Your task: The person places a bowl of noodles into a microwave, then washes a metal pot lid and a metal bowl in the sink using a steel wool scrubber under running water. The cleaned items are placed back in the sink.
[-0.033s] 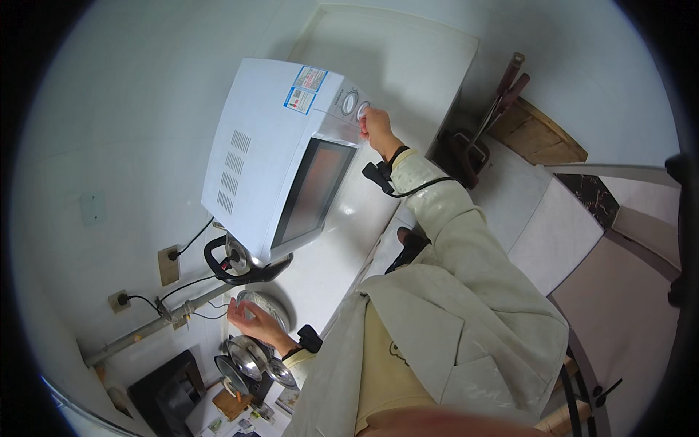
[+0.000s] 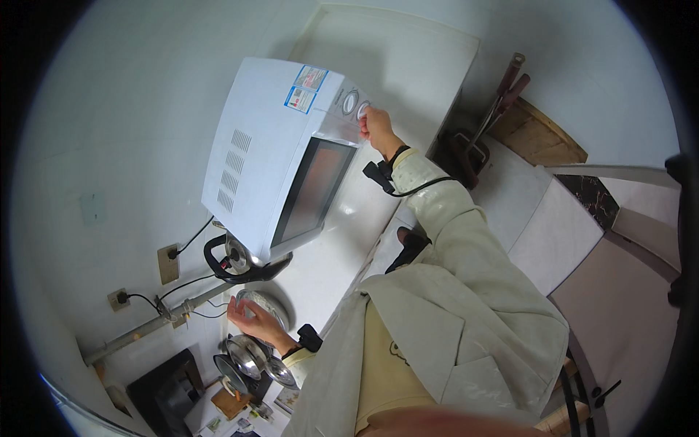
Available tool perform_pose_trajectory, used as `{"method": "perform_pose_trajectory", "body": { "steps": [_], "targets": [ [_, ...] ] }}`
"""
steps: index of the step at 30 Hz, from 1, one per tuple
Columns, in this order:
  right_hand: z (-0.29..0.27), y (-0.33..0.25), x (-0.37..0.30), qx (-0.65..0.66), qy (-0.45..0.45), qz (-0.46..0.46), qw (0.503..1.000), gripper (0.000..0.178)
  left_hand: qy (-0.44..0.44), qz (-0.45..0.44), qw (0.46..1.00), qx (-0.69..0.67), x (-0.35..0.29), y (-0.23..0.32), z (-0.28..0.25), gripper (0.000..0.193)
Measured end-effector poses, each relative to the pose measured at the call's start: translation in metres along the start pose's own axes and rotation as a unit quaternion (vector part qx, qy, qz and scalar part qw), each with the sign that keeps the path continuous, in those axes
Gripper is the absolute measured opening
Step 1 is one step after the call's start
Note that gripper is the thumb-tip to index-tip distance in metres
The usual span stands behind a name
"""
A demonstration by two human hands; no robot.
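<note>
At the control-panel end of the microwave oven [image 2: 255,138], seen from the head camera, the right hand [image 2: 378,130] has its thumb and fingers closed around a round, pale control knob [image 2: 362,110] with a silvery ring; a matching second knob [image 2: 350,103] sits uncovered just beside it on the same panel. The oven is a boxy white shell with a smooth, slightly glossy skin, blocks of narrow vent slots [image 2: 234,162], two blue-edged paper stickers [image 2: 304,89] near the panel, and a dark, flat glass door [image 2: 313,191] that is closed. It stands on a shiny white countertop [image 2: 353,237] against a smooth pale wall [image 2: 109,160]. Just past the oven's end away from the knobs is an electric kettle [image 2: 237,253] with a thick, curved black plastic handle and a bright metal lid. Farther out from that end, beyond the kettle, the left hand [image 2: 258,322] is turned palm up, its fingers loosely curled and apart, gripping nothing; whether it touches the round, silvery metal dish [image 2: 275,306] beside it I cannot tell. Farther still from the oven sits a rounded, mirror-bright steel pot [image 2: 247,357].
</note>
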State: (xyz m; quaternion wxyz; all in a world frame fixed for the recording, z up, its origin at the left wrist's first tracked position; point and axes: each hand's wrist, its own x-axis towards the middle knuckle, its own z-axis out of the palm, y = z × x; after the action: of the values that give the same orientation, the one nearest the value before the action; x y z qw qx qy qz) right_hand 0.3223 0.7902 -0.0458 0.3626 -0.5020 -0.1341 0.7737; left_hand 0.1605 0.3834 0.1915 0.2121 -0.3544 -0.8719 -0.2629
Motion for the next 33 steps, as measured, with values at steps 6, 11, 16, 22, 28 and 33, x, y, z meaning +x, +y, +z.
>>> {"method": "perform_pose_trajectory", "body": {
  "steps": [6, 11, 16, 22, 28, 33],
  "targets": [
    [-0.035, 0.006, -0.024, -0.02, -0.008, -0.013, 1.0, 0.035, 0.002, 0.018, 0.999, 0.033, -0.012, 0.005, -0.004, 0.022],
    [-0.085, 0.043, -0.075, -0.045, 0.013, -0.055, 0.997, 0.028, 0.017, -0.093, 0.994, -0.061, -0.041, -0.019, -0.007, 0.019],
    [-0.102, 0.059, -0.138, -0.143, -0.051, -0.045, 0.987, 0.014, 0.011, -0.183, 0.973, -0.137, -0.084, -0.048, -0.007, 0.015],
    [-0.09, 0.105, -0.194, -0.317, -0.162, 0.014, 0.935, 0.016, -0.091, -0.204, 0.967, -0.121, -0.131, -0.069, -0.022, 0.029],
    [-0.034, 0.194, -0.261, -0.423, -0.335, 0.085, 0.837, 0.019, -0.121, -0.3, 0.942, -0.086, -0.201, -0.152, -0.088, 0.024],
    [0.021, 0.289, -0.325, -0.482, -0.428, 0.126, 0.754, 0.026, -0.12, -0.379, 0.909, -0.128, -0.27, -0.216, -0.139, 0.023]
  ]
}}
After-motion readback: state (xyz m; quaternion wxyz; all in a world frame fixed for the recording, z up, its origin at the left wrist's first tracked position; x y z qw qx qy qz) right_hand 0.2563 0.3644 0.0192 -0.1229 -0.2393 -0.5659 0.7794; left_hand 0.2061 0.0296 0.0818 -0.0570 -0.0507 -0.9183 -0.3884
